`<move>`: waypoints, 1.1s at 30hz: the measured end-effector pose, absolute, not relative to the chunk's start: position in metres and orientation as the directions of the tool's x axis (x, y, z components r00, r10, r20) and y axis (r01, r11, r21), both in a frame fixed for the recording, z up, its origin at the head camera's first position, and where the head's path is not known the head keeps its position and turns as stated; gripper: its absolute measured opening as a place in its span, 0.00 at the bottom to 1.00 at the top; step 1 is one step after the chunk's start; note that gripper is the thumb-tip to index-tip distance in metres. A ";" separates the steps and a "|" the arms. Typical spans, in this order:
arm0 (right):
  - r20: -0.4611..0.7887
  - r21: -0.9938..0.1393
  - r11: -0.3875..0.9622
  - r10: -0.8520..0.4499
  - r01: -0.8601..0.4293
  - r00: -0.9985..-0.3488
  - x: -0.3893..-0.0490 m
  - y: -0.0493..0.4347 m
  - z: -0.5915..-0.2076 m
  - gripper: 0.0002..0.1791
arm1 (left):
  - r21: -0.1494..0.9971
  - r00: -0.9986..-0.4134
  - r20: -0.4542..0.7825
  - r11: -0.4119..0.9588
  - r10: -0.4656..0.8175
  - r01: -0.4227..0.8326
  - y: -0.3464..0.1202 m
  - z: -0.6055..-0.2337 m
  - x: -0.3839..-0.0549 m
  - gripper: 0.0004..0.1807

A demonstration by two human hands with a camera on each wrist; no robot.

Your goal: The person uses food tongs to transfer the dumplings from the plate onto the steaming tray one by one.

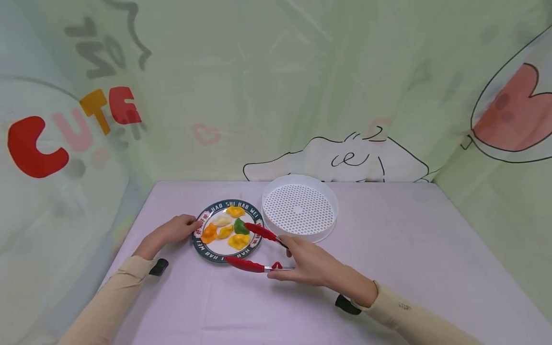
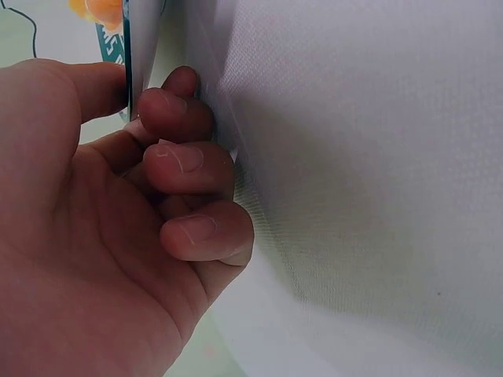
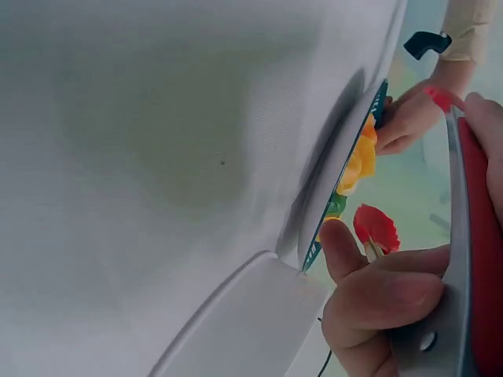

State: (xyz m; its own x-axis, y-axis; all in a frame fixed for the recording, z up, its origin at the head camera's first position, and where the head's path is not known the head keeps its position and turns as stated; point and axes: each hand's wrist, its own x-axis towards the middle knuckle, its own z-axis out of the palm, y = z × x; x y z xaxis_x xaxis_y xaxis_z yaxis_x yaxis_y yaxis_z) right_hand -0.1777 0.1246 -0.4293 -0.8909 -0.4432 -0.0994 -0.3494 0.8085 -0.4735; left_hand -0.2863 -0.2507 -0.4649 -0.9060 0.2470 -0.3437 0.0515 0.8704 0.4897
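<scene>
"What's the head view giving you?"

"I'm watching the left hand (image 1: 177, 227) pinching the plate (image 1: 208, 253) by its rim at nine o'clock. The right hand (image 1: 311, 263) is gripping red-tipped tongs (image 1: 247, 265), arms spread: one tip is reaching in at three o'clock by the green dumpling (image 1: 241, 226), the other is hanging near the rim at six; contact I'm not making out. A white perforated tray (image 1: 297, 209) is sitting at the plate's two o'clock."

"Left wrist?"

"The plate is showing edge-on at eleven o'clock, the thumb pressing on top, fingers curling below."

"Right wrist?"

"The hand is clasping the tongs at four o'clock; dumplings (image 3: 360, 161) are showing on the plate at three, the tray's wall at six."
</scene>
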 end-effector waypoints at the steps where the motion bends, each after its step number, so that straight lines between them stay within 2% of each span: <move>1: -0.096 -0.469 0.804 -0.457 -0.365 -0.884 -0.180 0.122 -0.428 0.47 | 0.490 -0.907 -0.345 0.870 0.244 0.048 -0.251 -0.465 -0.286 0.27; 10: -0.079 -0.372 0.824 -0.488 -0.428 -0.869 -0.193 0.108 -0.424 0.34 | 0.488 -0.906 -0.341 0.871 0.252 0.059 -0.251 -0.465 -0.286 0.26; 18: -0.099 -0.299 0.839 -0.502 -0.456 -0.859 -0.202 0.100 -0.419 0.34 | 0.497 -0.906 -0.343 0.867 0.247 0.049 -0.252 -0.464 -0.286 0.25; 33: -0.087 -0.269 0.842 -0.504 -0.467 -0.859 -0.204 0.099 -0.422 0.32 | 0.494 -0.905 -0.351 0.869 0.240 0.039 -0.252 -0.468 -0.288 0.25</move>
